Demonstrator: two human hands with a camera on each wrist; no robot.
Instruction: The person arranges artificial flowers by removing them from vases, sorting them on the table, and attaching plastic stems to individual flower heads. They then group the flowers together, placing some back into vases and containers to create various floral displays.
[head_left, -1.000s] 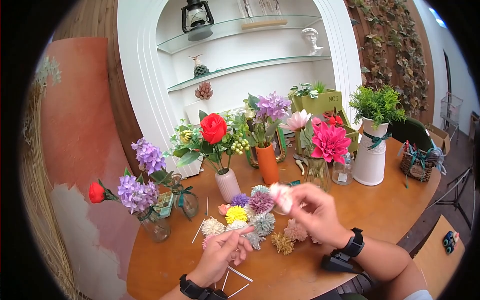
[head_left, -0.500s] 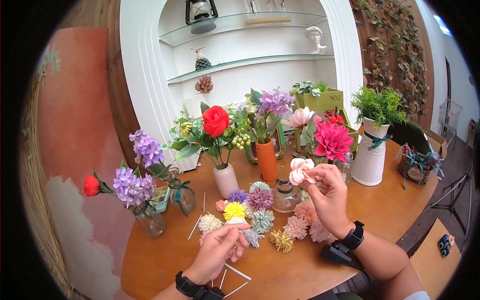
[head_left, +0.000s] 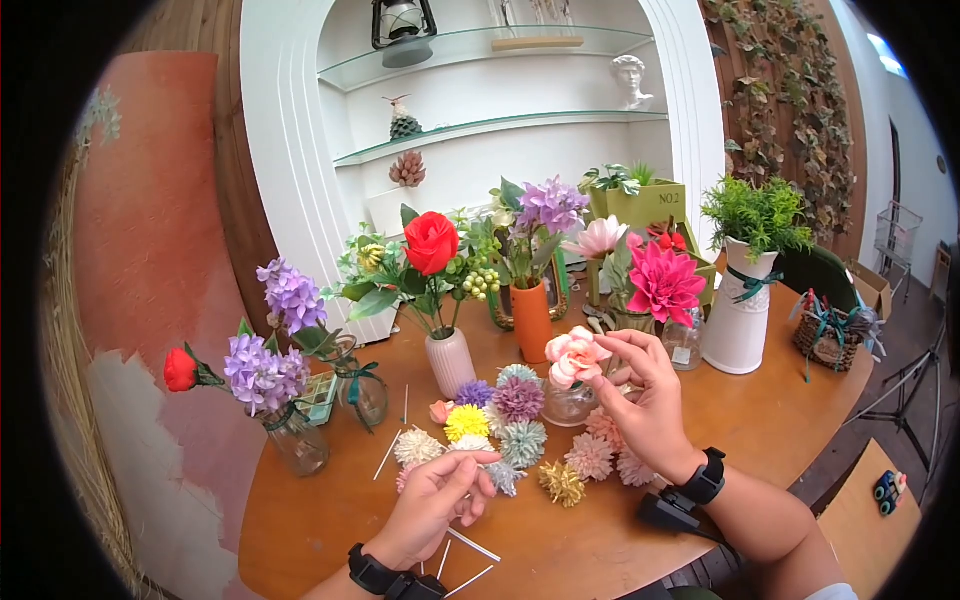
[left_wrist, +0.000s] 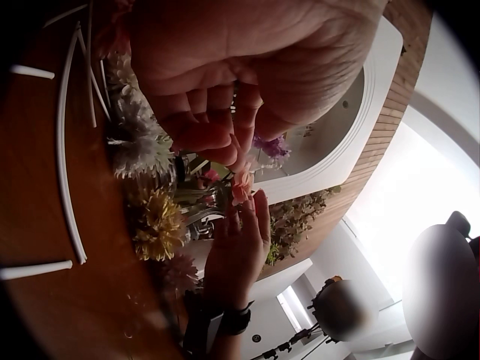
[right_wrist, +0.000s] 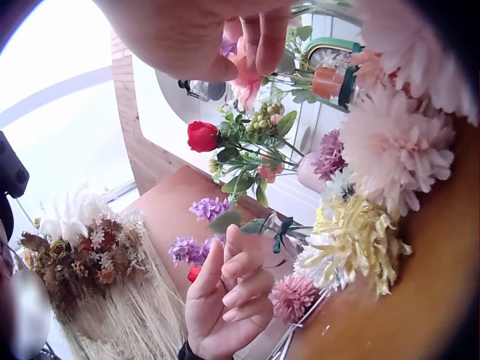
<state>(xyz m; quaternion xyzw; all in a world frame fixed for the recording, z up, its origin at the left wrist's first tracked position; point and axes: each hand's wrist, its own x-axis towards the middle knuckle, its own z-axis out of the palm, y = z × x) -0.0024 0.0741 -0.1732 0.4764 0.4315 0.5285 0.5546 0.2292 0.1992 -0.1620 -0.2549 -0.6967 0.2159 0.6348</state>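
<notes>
Between thumb and fingers, my right hand [head_left: 650, 400] pinches a pale pink flower head [head_left: 575, 357], its petals facing up and left. It is held in front of a small round glass jar [head_left: 570, 406]. My left hand [head_left: 432, 508] hovers over the near side of the table, fingers loosely bent and holding nothing; the right wrist view shows its raised index finger [right_wrist: 234, 244]. Beyond it lies a cluster of pompom flower heads, among them a yellow one [head_left: 467, 424], a mauve one [head_left: 519, 399] and a gold one [head_left: 562, 483].
White sticks [head_left: 474, 545] lie by my left wrist. Behind the cluster stand a pink ribbed vase [head_left: 451, 364], an orange vase [head_left: 530, 322] and a tall white vase [head_left: 738, 320]. Glass vases with purple flowers [head_left: 267, 375] are at left, a wicker basket [head_left: 830, 340] at right.
My right hand has brought the pink flower head lower and turned it so the open petals show. The left hand has barely moved.
</notes>
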